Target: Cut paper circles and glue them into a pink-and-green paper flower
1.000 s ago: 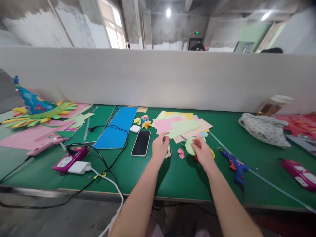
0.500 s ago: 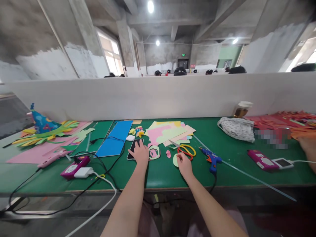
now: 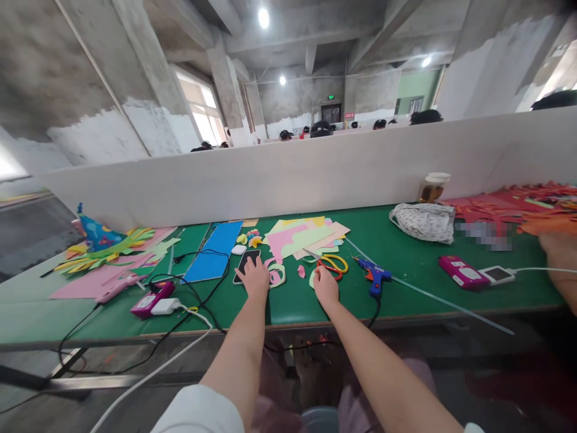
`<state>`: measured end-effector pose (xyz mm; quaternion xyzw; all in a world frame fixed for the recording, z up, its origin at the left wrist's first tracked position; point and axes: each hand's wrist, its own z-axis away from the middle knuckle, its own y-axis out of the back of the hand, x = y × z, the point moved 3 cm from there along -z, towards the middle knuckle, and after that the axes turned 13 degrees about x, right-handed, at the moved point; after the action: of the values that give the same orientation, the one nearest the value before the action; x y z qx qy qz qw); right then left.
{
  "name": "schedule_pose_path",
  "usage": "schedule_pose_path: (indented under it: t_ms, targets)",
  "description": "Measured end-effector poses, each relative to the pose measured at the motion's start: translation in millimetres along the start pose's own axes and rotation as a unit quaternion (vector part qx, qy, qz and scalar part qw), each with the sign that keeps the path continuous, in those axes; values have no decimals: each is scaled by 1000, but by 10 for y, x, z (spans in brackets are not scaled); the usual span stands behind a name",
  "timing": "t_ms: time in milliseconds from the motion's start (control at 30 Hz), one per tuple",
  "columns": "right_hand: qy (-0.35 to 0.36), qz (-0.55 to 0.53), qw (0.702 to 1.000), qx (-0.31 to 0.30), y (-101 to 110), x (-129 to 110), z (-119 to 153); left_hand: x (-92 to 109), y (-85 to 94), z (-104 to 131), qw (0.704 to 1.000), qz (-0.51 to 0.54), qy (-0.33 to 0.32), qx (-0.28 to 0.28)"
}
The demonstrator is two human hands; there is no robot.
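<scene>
My left hand (image 3: 255,278) lies with spread fingers on a dark phone (image 3: 242,263). Beside it on the right are pale green and pink paper rings (image 3: 280,276). My right hand (image 3: 325,286) has its fingers closed at the edge of a pale green paper piece (image 3: 312,278), partly covered by the hand. Red and yellow scissors (image 3: 334,263) lie just beyond that hand, near stacked coloured paper sheets (image 3: 295,239). A small pink paper piece (image 3: 301,271) rests between the hands.
A blue glue gun (image 3: 375,275) with a long clear stick lies right. Left are a blue sheet (image 3: 214,252), black cables, a magenta power strip (image 3: 152,300), a pink glue gun (image 3: 119,287) and a paper hat (image 3: 100,233). Another person's arm (image 3: 559,258) shows far right.
The camera view has tilted and shifted. My left hand remains on the phone, and my right hand remains at the pale green paper, now covering more of it.
</scene>
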<state>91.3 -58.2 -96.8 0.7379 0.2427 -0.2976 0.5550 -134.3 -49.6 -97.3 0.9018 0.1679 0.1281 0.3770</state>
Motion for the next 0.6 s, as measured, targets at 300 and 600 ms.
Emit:
schedule_pose_path:
  t_ms: [300,600]
  targets:
    - [22,60,998,-12,-34,-28,2,5,92,35,999,-26,-44,-1]
    - [54,114,992,-7,-71,-79,28,21,126,27,994,-14,-96,-49]
